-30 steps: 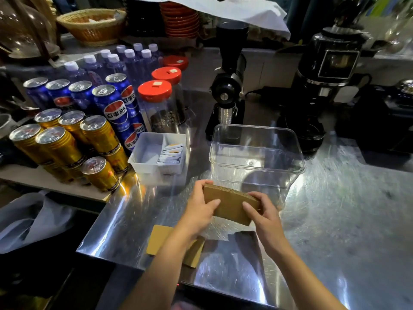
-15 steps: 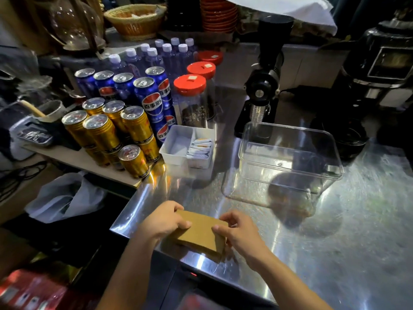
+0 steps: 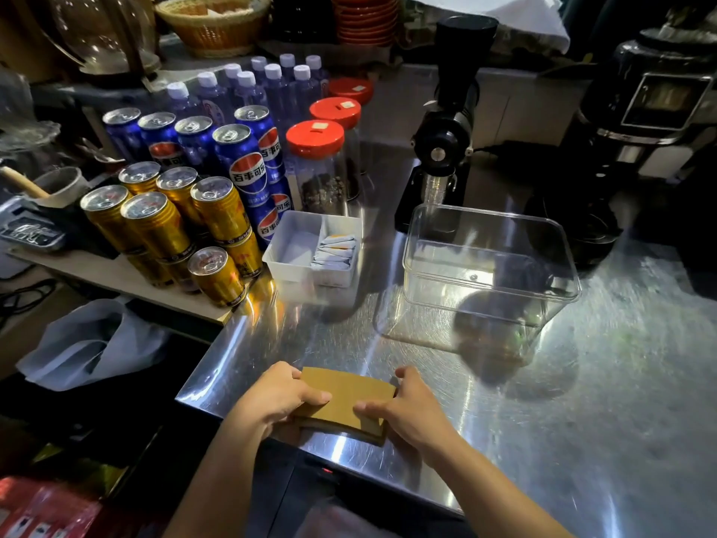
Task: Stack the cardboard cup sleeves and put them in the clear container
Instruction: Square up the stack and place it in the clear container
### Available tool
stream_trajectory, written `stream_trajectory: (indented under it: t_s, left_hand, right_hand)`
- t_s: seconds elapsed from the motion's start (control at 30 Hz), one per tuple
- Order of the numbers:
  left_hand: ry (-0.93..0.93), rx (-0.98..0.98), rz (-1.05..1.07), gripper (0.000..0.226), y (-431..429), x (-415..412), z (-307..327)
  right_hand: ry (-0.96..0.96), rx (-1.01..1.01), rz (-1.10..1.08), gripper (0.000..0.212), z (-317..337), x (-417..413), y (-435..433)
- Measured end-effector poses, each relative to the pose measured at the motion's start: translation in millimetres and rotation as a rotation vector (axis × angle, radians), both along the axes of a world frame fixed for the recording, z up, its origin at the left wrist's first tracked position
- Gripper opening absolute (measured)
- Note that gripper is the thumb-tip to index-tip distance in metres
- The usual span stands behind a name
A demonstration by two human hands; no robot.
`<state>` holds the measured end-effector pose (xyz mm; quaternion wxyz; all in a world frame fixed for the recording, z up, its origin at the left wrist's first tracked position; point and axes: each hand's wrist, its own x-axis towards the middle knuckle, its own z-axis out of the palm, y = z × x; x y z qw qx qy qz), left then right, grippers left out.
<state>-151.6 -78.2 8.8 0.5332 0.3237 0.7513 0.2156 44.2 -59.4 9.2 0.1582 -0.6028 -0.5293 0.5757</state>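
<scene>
While the cardboard cup sleeves [image 3: 343,405] lie flat on the steel counter [image 3: 582,401] near its front edge, I have them pinched from both ends: my left hand [image 3: 277,398] closed over the left end with the thumb laid across the top face, my right hand [image 3: 403,407] closed over the right end, thumb likewise on top. Neither hand is spread wide; both are curled onto the pile. At least two layers show at the lower edge, slightly offset. I cannot tell the exact count.

Step in hand, as I judge it: squaring the stack. To do it well I should press the ends inward evenly, keep the thumbs light so the layers can slide into register, and tap the long edge against the counter before lifting. A lopsided squeeze would likely bow the cardboard or fan the pile.

Position: the stack sits directly between my palms, touching both. The clear container [image 3: 489,281] stands beyond my right hand and well apart from it, open-topped and apparently empty. Beyond my left hand, farther off, is the white tray of sachets [image 3: 310,254]; the gold cans [image 3: 163,227] stand farther to that side. Stacking seems nearly finished; the transfer is not yet done.
</scene>
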Motion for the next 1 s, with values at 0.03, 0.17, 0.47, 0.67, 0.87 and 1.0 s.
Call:
stream_trajectory:
  t_s: [0.03,0.17,0.47,0.67,0.87,1.0]
  left_hand:
    - [-0.036,0.012,-0.004,0.053,-0.3,1.1,0.6]
    - [-0.196,0.203,-0.025,0.031,-3.3,16.0,4.6]
    - [-0.240,0.621,0.036,0.049,18.5,80.9,-20.9]
    - [-0.484,0.623,-0.030,0.060,17.5,96.2,-36.5]
    - [-0.496,0.669,0.295,0.030,30.8,125.4,-33.9]
    - [-0.326,0.716,0.399,0.035,32.1,137.4,-34.1]
  right_hand:
    - [0.065,-0.047,-0.037,0.076,0.6,2.2,1.0]
    - [0.295,-0.141,-0.114,0.048,1.3,20.9,9.4]
    - [0.342,0.306,-0.176,0.046,-9.6,71.4,30.6]
    - [0.502,0.248,-0.230,0.059,-28.1,78.0,19.4]
    - [0.503,0.395,-0.518,0.010,-31.9,54.6,21.5]
    - [0.459,0.452,-0.644,0.024,-30.5,48.9,25.8]
